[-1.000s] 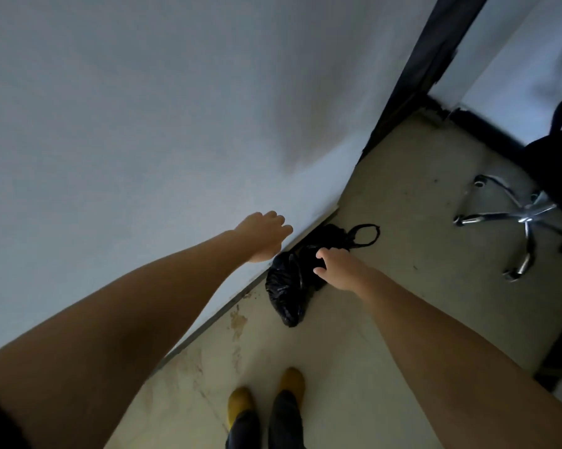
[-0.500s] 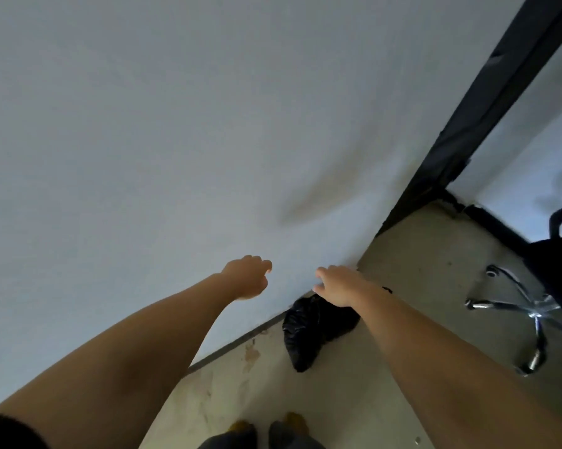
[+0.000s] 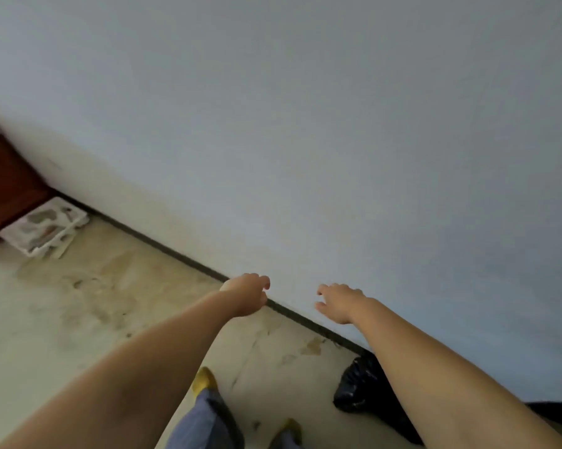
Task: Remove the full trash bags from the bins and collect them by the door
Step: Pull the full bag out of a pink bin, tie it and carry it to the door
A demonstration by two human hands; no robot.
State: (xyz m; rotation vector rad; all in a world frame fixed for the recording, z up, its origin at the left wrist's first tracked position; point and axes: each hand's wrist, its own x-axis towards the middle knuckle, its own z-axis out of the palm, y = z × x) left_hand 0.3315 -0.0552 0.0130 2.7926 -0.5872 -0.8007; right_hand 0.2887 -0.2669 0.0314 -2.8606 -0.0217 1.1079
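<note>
A full black trash bag [image 3: 359, 388] lies on the floor against the wall's dark baseboard, at the lower right, partly hidden behind my right forearm. My right hand [image 3: 339, 302] hovers well above and left of it, fingers spread, holding nothing. My left hand [image 3: 246, 293] is stretched out beside it toward the wall, fingers loosely curled and empty. Neither hand touches the bag.
A pale wall [image 3: 338, 140] fills most of the view, met by a stained beige floor [image 3: 95, 303]. A white basket [image 3: 43, 226] with papers sits at the far left beside a dark red wooden cabinet [image 3: 4, 186]. My feet in yellow slippers [image 3: 204, 382] stand below.
The view has swung left: the door frame and office chair have gone out of sight and the basket has appeared. My right hand has lifted away from the bag, which stays on the floor.
</note>
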